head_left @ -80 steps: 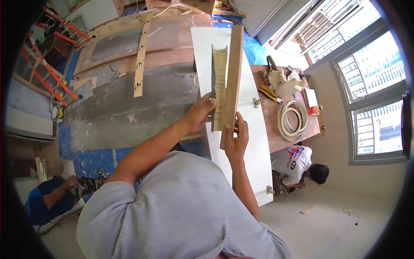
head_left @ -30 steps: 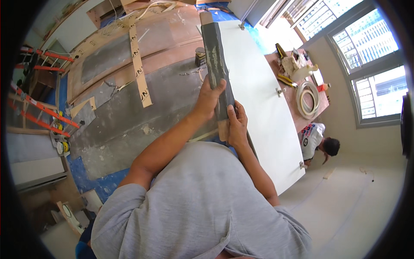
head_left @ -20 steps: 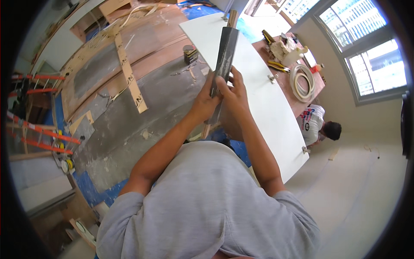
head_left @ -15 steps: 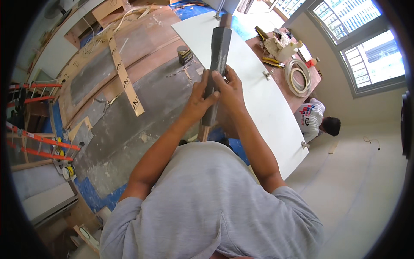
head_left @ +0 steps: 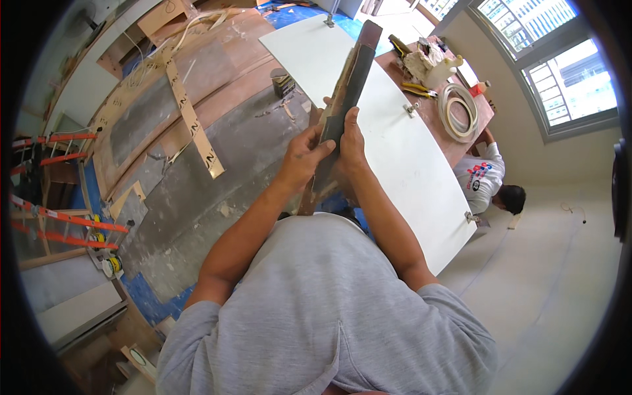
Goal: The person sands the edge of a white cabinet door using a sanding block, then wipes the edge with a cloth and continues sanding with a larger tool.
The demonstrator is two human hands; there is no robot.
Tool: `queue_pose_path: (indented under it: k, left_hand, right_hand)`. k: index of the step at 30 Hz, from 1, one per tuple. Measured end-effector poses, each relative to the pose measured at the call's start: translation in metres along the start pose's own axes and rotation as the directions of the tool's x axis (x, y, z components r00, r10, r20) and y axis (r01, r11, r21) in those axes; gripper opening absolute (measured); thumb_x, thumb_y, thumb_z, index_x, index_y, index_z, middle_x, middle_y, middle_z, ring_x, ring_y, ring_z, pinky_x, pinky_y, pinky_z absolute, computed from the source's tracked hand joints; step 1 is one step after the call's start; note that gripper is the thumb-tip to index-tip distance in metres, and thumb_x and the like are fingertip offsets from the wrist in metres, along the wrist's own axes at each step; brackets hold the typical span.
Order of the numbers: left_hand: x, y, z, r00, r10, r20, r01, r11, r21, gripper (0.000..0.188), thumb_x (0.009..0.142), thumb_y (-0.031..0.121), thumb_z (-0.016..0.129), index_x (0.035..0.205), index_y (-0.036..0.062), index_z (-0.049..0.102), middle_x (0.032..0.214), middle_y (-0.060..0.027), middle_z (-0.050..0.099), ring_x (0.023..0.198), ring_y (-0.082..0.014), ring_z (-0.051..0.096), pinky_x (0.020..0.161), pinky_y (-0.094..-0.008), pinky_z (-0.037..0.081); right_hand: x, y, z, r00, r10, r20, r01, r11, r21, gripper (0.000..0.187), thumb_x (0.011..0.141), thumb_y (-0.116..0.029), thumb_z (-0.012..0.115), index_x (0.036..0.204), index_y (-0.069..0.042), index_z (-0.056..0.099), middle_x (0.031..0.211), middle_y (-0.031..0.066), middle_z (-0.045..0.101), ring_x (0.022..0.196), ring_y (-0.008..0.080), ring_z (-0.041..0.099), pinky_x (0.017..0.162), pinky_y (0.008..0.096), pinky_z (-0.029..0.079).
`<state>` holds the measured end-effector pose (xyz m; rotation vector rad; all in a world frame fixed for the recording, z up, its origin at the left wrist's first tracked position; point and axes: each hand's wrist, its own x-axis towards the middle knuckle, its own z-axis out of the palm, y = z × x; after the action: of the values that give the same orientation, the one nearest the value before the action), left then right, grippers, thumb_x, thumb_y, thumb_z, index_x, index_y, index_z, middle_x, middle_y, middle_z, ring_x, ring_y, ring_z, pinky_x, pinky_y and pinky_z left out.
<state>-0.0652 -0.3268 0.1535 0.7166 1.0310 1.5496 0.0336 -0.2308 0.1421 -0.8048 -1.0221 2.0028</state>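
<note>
Both my hands hold a long wood strip [head_left: 370, 34], raised in front of my chest. A dark grey sheet that looks like sandpaper [head_left: 352, 89] is folded around it. My left hand [head_left: 303, 156] grips the lower left side, thumb across the dark face. On the other side, my right hand [head_left: 352, 141] wraps the sheet's edge, its thumb pointing up. Some fingers are hidden behind the strip. Beyond and below it lies a white door panel [head_left: 401, 171] fitted with metal hinges [head_left: 410, 110].
A worktable [head_left: 449, 153] at right bears coiled edging [head_left: 457, 112], pliers [head_left: 420, 90] and a bottle. A co-worker [head_left: 484, 178] bends beside it. Dusty brown boards [head_left: 217, 148] fill the left side, with a tin [head_left: 283, 82] on them. An orange ladder [head_left: 66, 217] stands far left.
The wrapped strip has turned, its top leaning right and its narrow side now showing. My right hand has shifted down and round its side. The co-worker has shifted slightly.
</note>
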Motion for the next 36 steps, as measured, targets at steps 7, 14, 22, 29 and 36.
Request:
queue_pose_path:
  k: [7,14,22,29,36]
  left_hand:
    - [0.006,-0.005,-0.009,0.973,0.230,-0.026,-0.166,0.773,0.612,0.036,0.094,0.011,0.073,0.127,-0.0023,0.064,0.097,-0.0065,0.063,0.084,-0.0174,0.062,0.076,-0.0312,0.053]
    - [-0.005,-0.008,0.020,0.927,0.346,0.145,-0.194,0.111,0.975,0.052,0.088,0.013,0.076,0.132,-0.0050,0.056,0.106,-0.0207,0.060,0.086,-0.0405,0.067,0.072,-0.0493,0.056]
    - [0.006,0.018,-0.018,0.777,0.518,0.358,-0.536,0.247,0.807,0.055,0.089,0.027,0.079,0.132,0.0010,0.058,0.116,-0.0220,0.061,0.089,-0.0343,0.068,0.076,-0.0458,0.056]
    - [0.028,0.015,-0.014,0.981,0.175,0.081,-0.191,0.808,0.557,0.028,0.102,0.021,0.065,0.124,0.0042,0.067,0.089,-0.0090,0.070,0.079,-0.0234,0.067,0.076,-0.0379,0.052]
    - [0.018,0.017,0.020,0.943,0.321,0.088,-0.245,0.491,0.836,0.018,0.100,0.015,0.061,0.090,-0.0001,0.063,0.069,-0.0247,0.061,0.068,-0.0448,0.063,0.062,-0.0474,0.050]
  right_hand:
    - [0.012,-0.017,-0.007,0.951,-0.241,-0.195,0.077,0.793,-0.605,0.070,0.106,-0.045,0.057,0.152,0.005,0.043,0.120,0.0162,0.063,0.109,0.0256,0.064,0.096,0.0373,0.051]
    - [0.011,-0.031,-0.001,0.953,-0.251,-0.171,0.067,0.721,-0.690,0.045,0.102,-0.032,0.063,0.133,0.001,0.064,0.114,0.0170,0.069,0.098,0.0229,0.069,0.087,0.0370,0.054]
    - [0.011,-0.046,-0.009,0.991,-0.073,-0.114,0.034,0.950,-0.310,0.041,0.102,-0.026,0.067,0.128,0.004,0.063,0.110,0.0140,0.071,0.098,0.0208,0.069,0.084,0.0367,0.056]
    - [0.016,-0.037,-0.014,0.997,-0.059,-0.058,0.049,0.986,-0.161,0.036,0.100,-0.023,0.071,0.122,0.004,0.061,0.105,0.0099,0.068,0.091,0.0164,0.067,0.079,0.0320,0.057]
    - [0.002,-0.044,-0.006,0.979,0.055,-0.197,-0.067,0.996,-0.054,0.025,0.100,-0.025,0.073,0.110,-0.004,0.064,0.091,0.0015,0.062,0.083,0.0112,0.062,0.072,0.0277,0.055]
